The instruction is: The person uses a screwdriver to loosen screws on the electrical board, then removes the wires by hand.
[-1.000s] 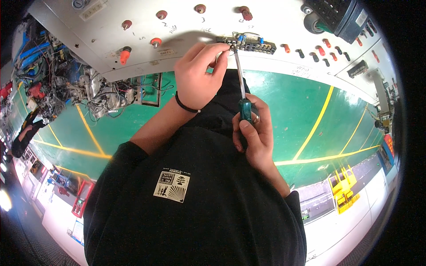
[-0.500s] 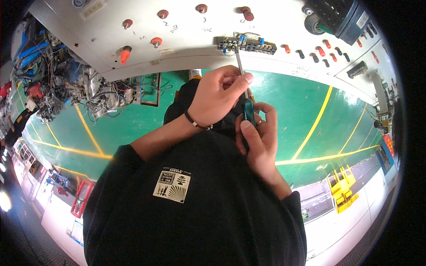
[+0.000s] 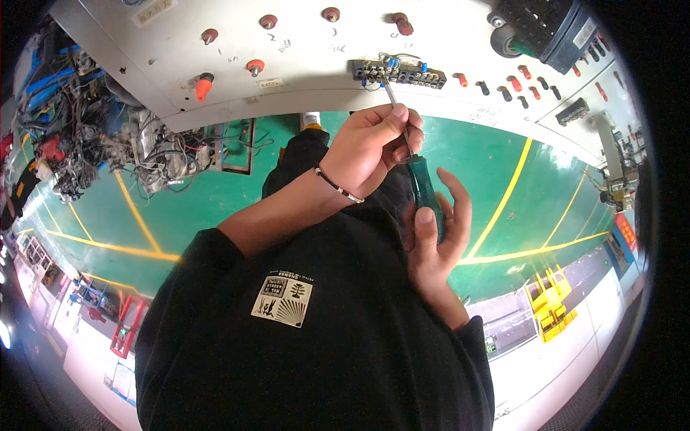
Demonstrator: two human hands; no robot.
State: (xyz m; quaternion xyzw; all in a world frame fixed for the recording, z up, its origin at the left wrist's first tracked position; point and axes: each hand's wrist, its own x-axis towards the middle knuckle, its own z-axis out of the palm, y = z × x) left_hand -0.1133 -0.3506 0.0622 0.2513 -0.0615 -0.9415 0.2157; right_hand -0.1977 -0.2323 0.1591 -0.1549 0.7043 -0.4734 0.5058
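A screwdriver with a green handle [image 3: 422, 179] stands with its metal tip at the black terminal strip [image 3: 417, 76] on the white panel [image 3: 215, 100]. My left hand [image 3: 363, 151], with a bracelet on the wrist, has its thumb and fingers pinched on the screwdriver's shaft, below the strip. My right hand [image 3: 442, 248] holds the handle from below, thumb along it and index finger lifted away. Small blue wire ends [image 3: 424, 68] and loose wires show on the strip.
Red and black sockets [image 3: 516, 84] and red knobs line the panel; a black housing [image 3: 539, 32] hangs upper right. A wired engine [image 3: 129, 136] stands left. Below are a green floor with yellow lines and a yellow rack [image 3: 552, 302].
My left hand moved from the terminal strip down onto the screwdriver shaft. My right hand shifted right with the handle, and its index finger lifted outward.
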